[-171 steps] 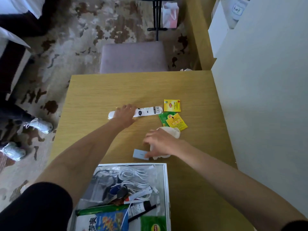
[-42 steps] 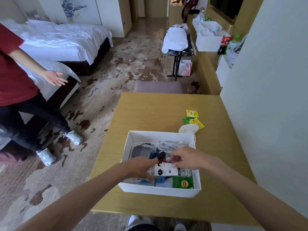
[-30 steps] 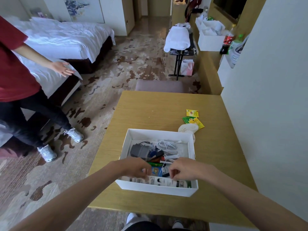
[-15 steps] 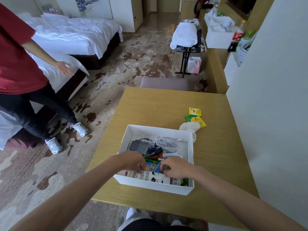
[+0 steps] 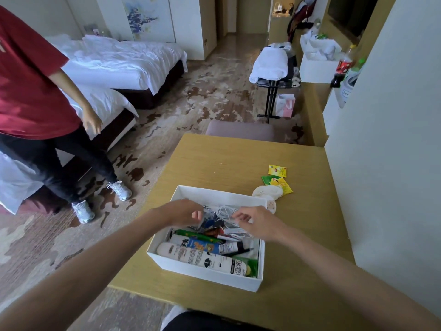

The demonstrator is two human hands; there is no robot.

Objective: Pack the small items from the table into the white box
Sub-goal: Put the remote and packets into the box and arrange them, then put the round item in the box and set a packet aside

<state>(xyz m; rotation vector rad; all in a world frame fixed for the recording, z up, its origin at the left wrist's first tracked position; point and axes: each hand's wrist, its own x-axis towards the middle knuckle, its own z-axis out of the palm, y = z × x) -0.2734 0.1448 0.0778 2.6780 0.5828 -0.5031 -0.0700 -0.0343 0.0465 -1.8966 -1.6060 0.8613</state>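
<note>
Head view: white box near the tabletop's near edge, well filled. White tube flat along its near wall; coiled white cable toward its far wall. Left hand and right hand over the box, apart, fingers loosely curled, gripping nothing visible. Step probably between items. Left out by the box's far right corner: 3 tea sachets and a white round pad. Next: reach past that corner, pinch the flat sachets off the tabletop.

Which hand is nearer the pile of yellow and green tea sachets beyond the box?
The right hand. It hovers over the white box's far right part, below the tea sachets. The left hand hovers over the box's far left side, farther off.
</note>
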